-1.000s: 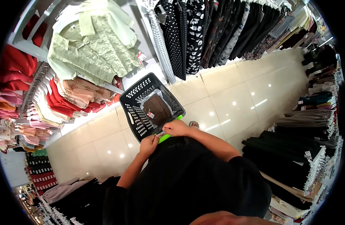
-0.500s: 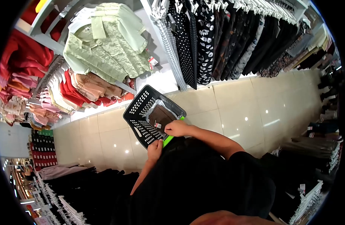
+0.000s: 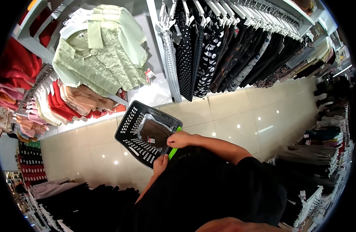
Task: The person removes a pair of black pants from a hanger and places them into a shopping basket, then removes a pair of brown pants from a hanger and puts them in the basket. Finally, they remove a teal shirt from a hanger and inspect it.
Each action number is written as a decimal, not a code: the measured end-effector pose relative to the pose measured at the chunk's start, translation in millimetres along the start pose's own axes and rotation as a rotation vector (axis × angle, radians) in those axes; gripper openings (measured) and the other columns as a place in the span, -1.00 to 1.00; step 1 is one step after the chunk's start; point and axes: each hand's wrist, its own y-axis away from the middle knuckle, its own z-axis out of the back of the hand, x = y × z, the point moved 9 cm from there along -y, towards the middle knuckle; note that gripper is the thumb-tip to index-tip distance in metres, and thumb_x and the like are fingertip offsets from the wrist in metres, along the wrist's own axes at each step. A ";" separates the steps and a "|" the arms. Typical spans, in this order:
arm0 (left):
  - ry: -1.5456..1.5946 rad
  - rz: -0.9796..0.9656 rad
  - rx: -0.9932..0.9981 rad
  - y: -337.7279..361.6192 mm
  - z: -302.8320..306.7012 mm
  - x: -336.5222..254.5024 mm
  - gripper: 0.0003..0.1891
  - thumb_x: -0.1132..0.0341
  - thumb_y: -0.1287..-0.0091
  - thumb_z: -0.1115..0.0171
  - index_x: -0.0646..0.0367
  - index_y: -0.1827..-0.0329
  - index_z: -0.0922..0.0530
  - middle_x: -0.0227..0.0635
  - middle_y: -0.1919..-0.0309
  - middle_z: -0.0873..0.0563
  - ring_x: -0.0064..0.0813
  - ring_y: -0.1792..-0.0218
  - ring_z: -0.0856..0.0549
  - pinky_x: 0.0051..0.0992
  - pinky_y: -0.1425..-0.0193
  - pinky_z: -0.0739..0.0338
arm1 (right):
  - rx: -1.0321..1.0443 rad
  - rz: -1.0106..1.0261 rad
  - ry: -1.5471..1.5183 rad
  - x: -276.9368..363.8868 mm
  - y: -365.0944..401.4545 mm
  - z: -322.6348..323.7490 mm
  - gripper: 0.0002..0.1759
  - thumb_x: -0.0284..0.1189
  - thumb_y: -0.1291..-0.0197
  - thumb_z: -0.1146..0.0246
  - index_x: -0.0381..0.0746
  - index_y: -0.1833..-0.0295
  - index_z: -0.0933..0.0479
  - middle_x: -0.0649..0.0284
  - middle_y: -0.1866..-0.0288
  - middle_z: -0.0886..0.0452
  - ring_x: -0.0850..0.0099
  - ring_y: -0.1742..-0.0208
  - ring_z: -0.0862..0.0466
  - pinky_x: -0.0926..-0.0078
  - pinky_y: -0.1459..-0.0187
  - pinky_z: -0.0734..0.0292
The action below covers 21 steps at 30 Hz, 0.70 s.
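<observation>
A black perforated shopping basket with a bright green handle is held in front of my body. My left hand is closed on its near rim, at the lower end of the handle. Further up the same side, my right hand is closed over the rim and handle. Inside the basket lies a folded brown garment in clear plastic, with a red and white price tag on top. My fingertips on both hands are partly hidden.
Ahead on the left hang light green blouses and red and peach tops. Patterned trousers hang on white hangers ahead. Black garments hang near me on the left. The tiled aisle floor runs left to right.
The view has shifted, so the racks sit lower and further left in the picture. The basket has moved slightly left and down in view, with both hands still on it.
</observation>
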 end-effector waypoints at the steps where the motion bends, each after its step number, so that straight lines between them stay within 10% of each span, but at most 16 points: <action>1: 0.006 0.000 0.017 -3.7 -1.4 2.1 -0.59 0.17 -0.48 -0.09 0.29 0.50 -0.47 -0.02 0.64 -0.48 -0.06 0.61 -0.50 -0.25 0.49 -0.37 | 0.014 -0.007 -0.005 -0.4 -0.9 0.6 -0.72 -0.17 -0.23 -0.12 -0.09 0.22 -0.66 0.18 0.31 -0.70 0.10 0.24 -0.69 0.13 0.22 -0.55; 21: -0.021 0.316 -0.244 -18.3 -17.1 -30.6 -0.57 0.18 -0.49 -0.02 0.36 0.49 -0.39 0.04 0.65 -0.39 -0.27 0.65 -0.34 -0.26 0.51 -0.28 | 0.334 0.348 -0.087 -8.2 -44.5 28.1 -0.65 -0.15 -0.20 -0.11 -0.18 0.31 -0.65 0.10 0.33 -0.69 0.07 0.24 -0.68 0.13 0.20 -0.54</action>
